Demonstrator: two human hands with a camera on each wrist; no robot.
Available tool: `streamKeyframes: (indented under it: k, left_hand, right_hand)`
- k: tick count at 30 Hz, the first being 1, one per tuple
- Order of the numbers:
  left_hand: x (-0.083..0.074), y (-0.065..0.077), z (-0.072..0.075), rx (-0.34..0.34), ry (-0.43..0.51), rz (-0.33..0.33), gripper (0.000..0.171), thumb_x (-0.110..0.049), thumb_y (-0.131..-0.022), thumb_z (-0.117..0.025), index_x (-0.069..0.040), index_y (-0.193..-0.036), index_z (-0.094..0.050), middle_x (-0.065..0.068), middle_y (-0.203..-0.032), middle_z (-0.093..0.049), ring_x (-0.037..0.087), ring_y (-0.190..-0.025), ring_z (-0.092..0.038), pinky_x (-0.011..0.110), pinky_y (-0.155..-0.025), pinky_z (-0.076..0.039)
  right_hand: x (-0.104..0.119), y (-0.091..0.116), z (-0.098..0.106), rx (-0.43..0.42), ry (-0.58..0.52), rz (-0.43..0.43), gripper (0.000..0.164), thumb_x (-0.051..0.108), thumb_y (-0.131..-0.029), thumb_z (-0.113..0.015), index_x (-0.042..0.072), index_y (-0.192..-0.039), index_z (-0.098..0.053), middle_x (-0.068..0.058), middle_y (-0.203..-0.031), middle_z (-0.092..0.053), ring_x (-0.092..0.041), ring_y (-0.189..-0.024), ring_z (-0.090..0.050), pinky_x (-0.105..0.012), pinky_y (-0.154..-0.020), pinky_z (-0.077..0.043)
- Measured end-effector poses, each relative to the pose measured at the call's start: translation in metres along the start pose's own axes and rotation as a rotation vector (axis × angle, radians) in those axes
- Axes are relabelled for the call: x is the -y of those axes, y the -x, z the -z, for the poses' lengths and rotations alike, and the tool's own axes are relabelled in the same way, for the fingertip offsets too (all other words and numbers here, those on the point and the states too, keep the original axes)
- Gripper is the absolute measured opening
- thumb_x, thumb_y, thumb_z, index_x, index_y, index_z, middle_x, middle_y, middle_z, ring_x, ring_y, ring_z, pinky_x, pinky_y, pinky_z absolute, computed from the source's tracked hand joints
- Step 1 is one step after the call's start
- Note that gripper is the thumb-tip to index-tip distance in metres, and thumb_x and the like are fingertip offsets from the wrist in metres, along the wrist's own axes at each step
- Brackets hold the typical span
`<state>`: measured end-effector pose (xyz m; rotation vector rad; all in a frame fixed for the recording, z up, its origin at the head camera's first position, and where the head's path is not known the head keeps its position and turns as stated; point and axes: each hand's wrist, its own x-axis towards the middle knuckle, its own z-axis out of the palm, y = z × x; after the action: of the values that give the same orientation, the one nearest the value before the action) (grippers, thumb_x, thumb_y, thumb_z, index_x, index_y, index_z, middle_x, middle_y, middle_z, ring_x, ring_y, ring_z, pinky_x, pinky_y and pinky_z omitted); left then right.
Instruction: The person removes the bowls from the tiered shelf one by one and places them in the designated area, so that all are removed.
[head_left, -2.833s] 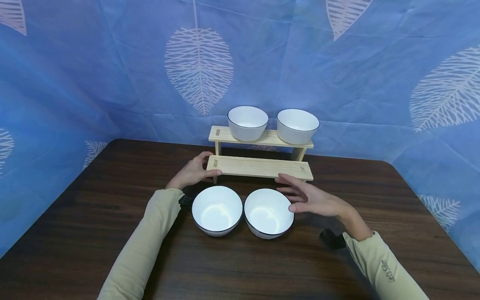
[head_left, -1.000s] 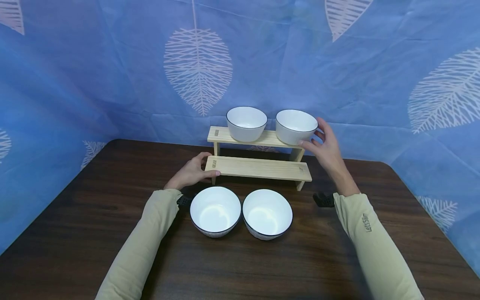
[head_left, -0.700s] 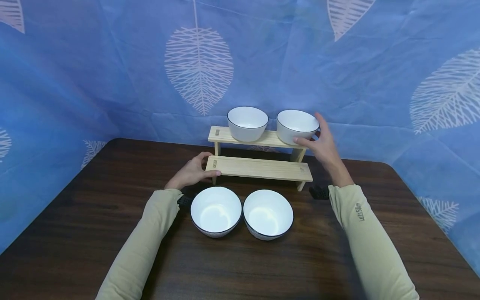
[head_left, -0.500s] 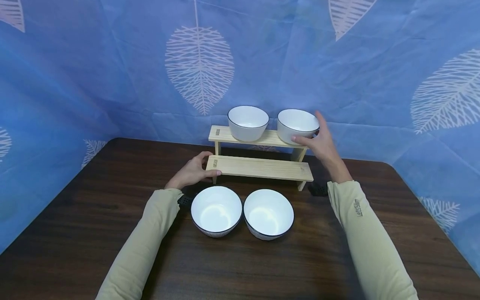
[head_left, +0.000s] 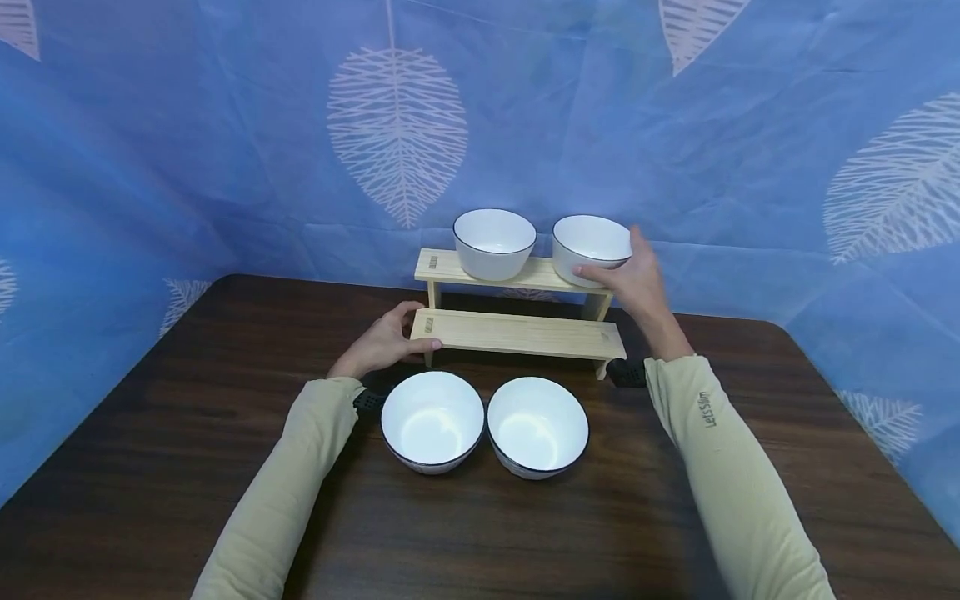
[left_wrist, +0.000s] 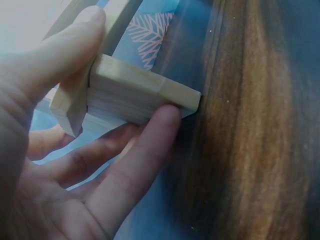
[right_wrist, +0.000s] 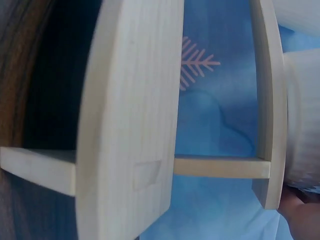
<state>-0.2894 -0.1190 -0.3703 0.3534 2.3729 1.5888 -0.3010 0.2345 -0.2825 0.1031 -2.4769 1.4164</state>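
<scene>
Right upper bowl (head_left: 588, 240): upright on the upper tier (head_left: 447, 266) of the wooden rack (head_left: 487, 328), near its right end. Right hand (head_left: 643, 287) is the nearer, curled around the bowl's right side, thumb in front. Bowl is round; rack's long axis runs left to right. Left hand (head_left: 382, 337) grips the lower tier (head_left: 540, 335) at its left end, thumb on top. Bowl lies behind and well right of the left hand.

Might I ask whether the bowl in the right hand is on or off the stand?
On: head and right wrist views show the bowl with its base against the upper board.
</scene>
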Motion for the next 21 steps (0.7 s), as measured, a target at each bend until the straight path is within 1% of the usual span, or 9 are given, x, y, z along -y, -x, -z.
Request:
streamKeyframes:
  k: [3,5,8,13,18,21]
  left_hand:
    - [-0.001,0.001,0.001,-0.007,-0.008,0.006,0.079,-0.01,-0.093,-0.076,0.003,-0.154,-0.027,0.03,-0.131,-0.049,0.04,-0.106,-0.066,0.045,-0.084,-0.061]
    - [-0.001,0.002,0.001,-0.001,-0.011,0.0,0.08,-0.011,-0.094,-0.075,0.004,-0.154,-0.026,0.031,-0.132,-0.049,0.04,-0.107,-0.066,0.045,-0.085,-0.061]
    - [-0.001,0.002,-0.001,0.003,-0.011,0.003,0.08,-0.012,-0.094,-0.075,0.004,-0.155,-0.025,0.031,-0.133,-0.049,0.04,-0.107,-0.066,0.045,-0.085,-0.061]
    - [-0.001,0.003,-0.001,-0.011,-0.016,0.004,0.08,-0.012,-0.093,-0.076,0.004,-0.154,-0.027,0.031,-0.133,-0.049,0.039,-0.106,-0.066,0.045,-0.085,-0.061]
    - [-0.002,0.003,-0.001,-0.013,-0.012,-0.005,0.077,-0.011,-0.093,-0.076,0.004,-0.153,-0.029,0.031,-0.131,-0.05,0.04,-0.105,-0.066,0.045,-0.084,-0.061]
    - [-0.002,0.003,-0.001,-0.013,-0.007,-0.004,0.076,-0.01,-0.094,-0.076,0.004,-0.152,-0.029,0.031,-0.131,-0.05,0.039,-0.105,-0.066,0.045,-0.084,-0.061]
  right_hand:
    - [0.002,0.002,0.0,-0.007,0.025,-0.033,0.116,0.026,-0.083,-0.084,-0.001,-0.161,-0.001,-0.025,-0.162,-0.022,-0.039,-0.144,-0.031,-0.051,-0.118,-0.03]
    - [0.002,0.004,0.0,-0.01,0.034,-0.044,0.116,0.026,-0.084,-0.083,0.0,-0.161,-0.001,-0.024,-0.163,-0.019,-0.039,-0.146,-0.028,-0.052,-0.118,-0.029]
    - [0.0,0.008,0.004,-0.008,0.039,-0.045,0.115,0.026,-0.084,-0.083,0.001,-0.161,-0.002,-0.024,-0.163,-0.019,-0.039,-0.145,-0.028,-0.053,-0.117,-0.03]
    - [-0.002,0.014,0.012,0.003,0.027,-0.023,0.115,0.026,-0.084,-0.083,0.001,-0.161,-0.002,-0.024,-0.163,-0.02,-0.04,-0.145,-0.031,-0.054,-0.116,-0.032]
    - [-0.006,0.021,0.025,0.016,0.048,-0.003,0.112,0.029,-0.086,-0.081,0.002,-0.162,-0.003,-0.026,-0.161,-0.023,-0.042,-0.143,-0.033,-0.058,-0.112,-0.035]
    - [-0.008,0.026,0.032,0.02,0.061,-0.007,0.112,0.029,-0.087,-0.081,0.002,-0.162,-0.002,-0.026,-0.162,-0.021,-0.043,-0.143,-0.031,-0.06,-0.112,-0.034]
